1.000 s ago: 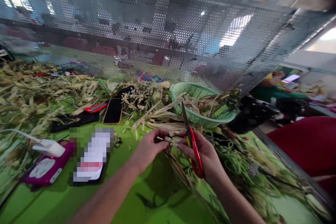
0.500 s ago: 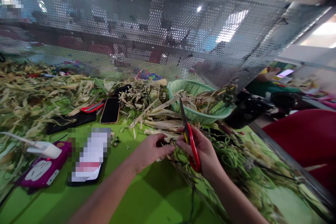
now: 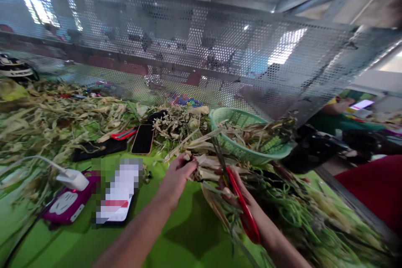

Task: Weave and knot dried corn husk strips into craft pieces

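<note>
My right hand is closed round a pair of scissors with red handles, the dark blades pointing up and away from me. My left hand, to its left, is closed, thumb and fingers pinching a piece of dried plant; its exact kind I cannot make out. Long leafy dried stalks trail between the hands over the green tabletop. Just beyond the scissors stands a pale green plastic basket with dry leaves in it.
Dried leaves cover the left and back; green curly stems lie at right. Left of my hands are a dark phone, a blurred-out phone, red-handled tool and purple power strip. A perforated metal screen closes the back.
My right hand with the scissors has moved down, away from my left hand, widening the gap. My left hand has lifted slightly with the dried piece. The view has tilted up.
</note>
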`<state>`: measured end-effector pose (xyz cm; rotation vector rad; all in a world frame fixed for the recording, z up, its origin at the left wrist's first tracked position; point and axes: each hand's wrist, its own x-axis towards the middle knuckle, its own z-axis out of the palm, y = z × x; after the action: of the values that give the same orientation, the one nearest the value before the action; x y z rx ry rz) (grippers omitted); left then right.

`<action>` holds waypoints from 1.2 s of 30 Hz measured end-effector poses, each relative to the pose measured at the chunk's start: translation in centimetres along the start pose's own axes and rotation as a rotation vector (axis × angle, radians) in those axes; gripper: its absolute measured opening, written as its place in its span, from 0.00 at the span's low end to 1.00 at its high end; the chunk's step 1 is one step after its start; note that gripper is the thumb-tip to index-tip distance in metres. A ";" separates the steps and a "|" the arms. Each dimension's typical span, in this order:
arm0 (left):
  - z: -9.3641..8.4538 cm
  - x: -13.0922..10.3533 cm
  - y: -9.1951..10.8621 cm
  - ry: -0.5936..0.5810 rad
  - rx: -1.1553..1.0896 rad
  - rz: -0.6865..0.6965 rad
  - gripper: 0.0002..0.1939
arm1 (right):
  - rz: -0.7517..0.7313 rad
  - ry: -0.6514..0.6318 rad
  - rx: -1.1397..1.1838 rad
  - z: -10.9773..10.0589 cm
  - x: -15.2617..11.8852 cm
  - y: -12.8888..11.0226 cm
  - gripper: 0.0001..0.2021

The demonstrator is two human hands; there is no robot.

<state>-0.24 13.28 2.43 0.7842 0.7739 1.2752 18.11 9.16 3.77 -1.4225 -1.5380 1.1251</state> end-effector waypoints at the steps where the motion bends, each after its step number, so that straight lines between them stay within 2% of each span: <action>1: 0.0 0.1 -0.1 0.003 -0.020 0.005 0.10 | 0.001 -0.020 -0.020 0.0 0.0 0.3 0.36; 5: -0.1 0.4 -0.5 0.052 -0.084 0.016 0.11 | -0.002 -0.071 -0.093 0.5 -0.2 0.8 0.40; 9: 0.2 0.3 -0.7 0.076 -0.152 0.024 0.11 | -0.013 -0.096 -0.174 1.3 -0.6 0.6 0.34; 15: 0.8 -0.2 -0.8 0.074 -0.246 0.004 0.10 | -0.133 -0.093 -0.219 1.9 -0.7 0.7 0.29; 24: 1.2 -0.8 -0.4 0.032 -0.283 -0.032 0.09 | -0.063 -0.018 -0.177 1.9 -0.8 1.6 0.33; 28: 1.2 -0.7 -0.1 0.083 -0.399 -0.115 0.12 | -0.056 -0.070 -0.161 1.7 -0.9 1.0 0.32; 32: 1.1 -0.7 0.3 0.149 -0.449 -0.215 0.14 | -0.048 -0.076 -0.080 1.2 -0.8 1.2 0.35; 36: 1.1 -0.8 0.5 0.121 -0.414 -0.200 0.13 | -0.020 -0.085 -0.049 1.2 -0.9 1.5 0.35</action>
<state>0.35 12.50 3.47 0.2906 0.6367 1.2527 17.62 8.15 1.99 -1.4040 -1.6458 1.1559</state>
